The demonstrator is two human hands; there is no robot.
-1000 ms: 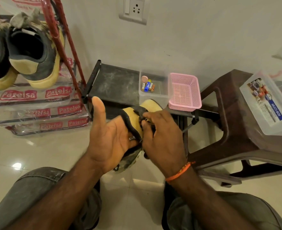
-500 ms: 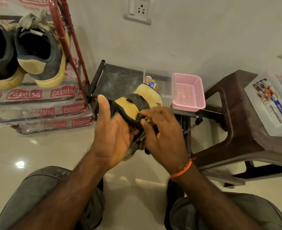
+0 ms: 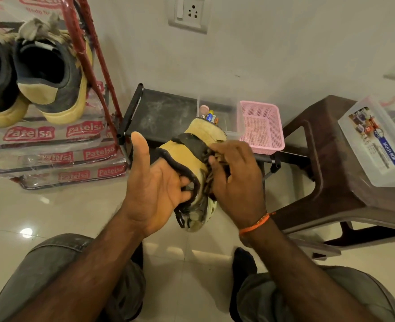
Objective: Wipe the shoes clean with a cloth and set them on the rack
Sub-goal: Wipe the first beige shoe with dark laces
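Two hands hold one shoe [image 3: 192,159] in the air above the tiled floor [image 3: 52,205], in front of the person's knees. It is yellow with black trim, its pale sole end pointing down toward the camera. The left hand [image 3: 152,189] supports it from the left, fingers curled into the black edge and thumb standing straight up, clear of the shoe. The right hand [image 3: 236,180] presses a dark, crumpled cloth [image 3: 207,163] against the shoe's right side, fingers bent over it (most of the cloth is hidden under them). An orange thread band [image 3: 257,223] circles the right wrist.

Just behind the shoe stands a low black stand [image 3: 159,112] bearing a clear box [image 3: 224,117] of small items and a pink mesh basket [image 3: 261,126] beside it. To the left, a red-framed rack [image 3: 92,66] wrapped in printed plastic carries a pair of grey and yellow sneakers [image 3: 50,75] on its upper shelf. To the right, a brown plastic stool [image 3: 331,163] carries a clear lidded box [image 3: 377,142]. A wall socket [image 3: 188,13] sits above.
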